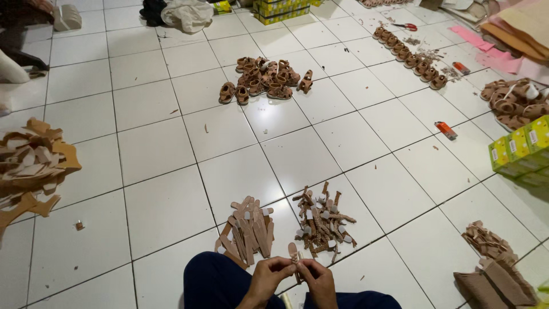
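Note:
My left hand [269,276] and my right hand [316,277] meet just above my knees at the bottom middle, and together they pinch a small tan sandal strap [294,254] that stands upright between the fingers. Directly beyond the hands, on the white tiled floor [166,143], lie two piles: flat tan straps [247,230] on the left and darker brown straps with pale tabs [322,220] on the right. My legs in dark blue trousers [214,283] fill the bottom edge.
A heap of small brown sandals [264,79] lies further out, with a row of sandals [409,55] at the back right and another heap [512,103] by yellow-green boxes [523,150]. Cut tan leather pieces [31,166] sit left, brown pieces [494,269] bottom right. Two lighters [445,130] and scissors [406,26] lie on the tiles.

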Tool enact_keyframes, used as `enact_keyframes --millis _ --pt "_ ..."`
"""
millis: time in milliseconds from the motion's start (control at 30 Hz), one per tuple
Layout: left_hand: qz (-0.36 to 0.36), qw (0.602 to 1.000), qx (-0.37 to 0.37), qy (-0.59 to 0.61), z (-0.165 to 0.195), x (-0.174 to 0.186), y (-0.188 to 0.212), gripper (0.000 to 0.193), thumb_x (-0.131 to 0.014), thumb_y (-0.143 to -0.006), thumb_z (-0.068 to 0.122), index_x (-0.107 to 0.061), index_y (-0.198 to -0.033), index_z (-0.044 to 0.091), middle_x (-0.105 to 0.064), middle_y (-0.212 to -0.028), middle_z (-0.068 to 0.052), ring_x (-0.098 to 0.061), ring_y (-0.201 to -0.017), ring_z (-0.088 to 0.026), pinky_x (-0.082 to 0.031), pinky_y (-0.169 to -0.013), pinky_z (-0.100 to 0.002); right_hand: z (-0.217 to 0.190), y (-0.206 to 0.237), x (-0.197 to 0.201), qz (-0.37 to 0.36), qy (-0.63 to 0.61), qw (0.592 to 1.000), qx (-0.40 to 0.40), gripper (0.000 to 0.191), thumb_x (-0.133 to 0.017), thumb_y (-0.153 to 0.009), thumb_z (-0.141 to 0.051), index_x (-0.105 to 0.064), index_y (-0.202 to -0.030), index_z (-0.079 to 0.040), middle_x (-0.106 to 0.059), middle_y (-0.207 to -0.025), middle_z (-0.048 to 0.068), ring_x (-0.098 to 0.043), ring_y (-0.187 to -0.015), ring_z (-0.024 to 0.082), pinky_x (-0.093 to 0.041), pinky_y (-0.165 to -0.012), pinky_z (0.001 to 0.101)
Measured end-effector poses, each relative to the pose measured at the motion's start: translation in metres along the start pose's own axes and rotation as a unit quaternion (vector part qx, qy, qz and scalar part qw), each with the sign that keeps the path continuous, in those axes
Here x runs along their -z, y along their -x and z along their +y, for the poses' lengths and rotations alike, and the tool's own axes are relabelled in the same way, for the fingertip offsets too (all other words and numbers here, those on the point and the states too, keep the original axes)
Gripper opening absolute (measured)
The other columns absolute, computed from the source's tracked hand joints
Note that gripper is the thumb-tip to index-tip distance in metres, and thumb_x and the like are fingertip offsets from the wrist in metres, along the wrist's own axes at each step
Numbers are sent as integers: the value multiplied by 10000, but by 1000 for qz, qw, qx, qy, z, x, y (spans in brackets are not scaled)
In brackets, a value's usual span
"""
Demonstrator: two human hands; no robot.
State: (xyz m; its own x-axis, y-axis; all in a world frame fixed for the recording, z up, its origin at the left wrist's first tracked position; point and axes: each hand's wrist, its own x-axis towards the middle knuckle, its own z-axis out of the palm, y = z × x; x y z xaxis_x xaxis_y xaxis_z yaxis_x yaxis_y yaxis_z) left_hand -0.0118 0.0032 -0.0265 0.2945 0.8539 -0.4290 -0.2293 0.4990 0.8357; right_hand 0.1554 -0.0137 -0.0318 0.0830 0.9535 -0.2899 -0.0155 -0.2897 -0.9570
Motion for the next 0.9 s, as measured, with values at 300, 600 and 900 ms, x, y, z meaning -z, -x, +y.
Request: enact_keyframes --millis 300,600,900 --pt "45 996 11 73 2 -2 -11 254 -771 -889 152 -778 -1059 -36 -769 -950 -105 -715 -875 -148 -577 -840 -275 -8 -13 5 -65 36 997 -2 259 -740 -928 -155 -755 -1120 18 -724 -841 64 -651 -767 104 -543 -684 247" --pt "19 999 31 -16 3 3 -5 300 -787 -872 161 -777 -1087 -48 -783 -937 -100 -728 -865 -149 -583 -810 -266 6 -8 13 -36 91 995 -8 240 -783 -884 -169 -773 -1008 36 -773 -819 71 -694 -739 109 -562 -665 244" --pt "54 972 -78 -216 9 -3 8 283 -778 -873 228 -815 -1058 16 -828 -891 -71 -777 -805 -126 -604 -746 -258 -5 2 16 -30 70 997 -2 196 -752 -883 -150 -771 -986 16 -791 -827 77 -734 -772 121 -596 -695 255"
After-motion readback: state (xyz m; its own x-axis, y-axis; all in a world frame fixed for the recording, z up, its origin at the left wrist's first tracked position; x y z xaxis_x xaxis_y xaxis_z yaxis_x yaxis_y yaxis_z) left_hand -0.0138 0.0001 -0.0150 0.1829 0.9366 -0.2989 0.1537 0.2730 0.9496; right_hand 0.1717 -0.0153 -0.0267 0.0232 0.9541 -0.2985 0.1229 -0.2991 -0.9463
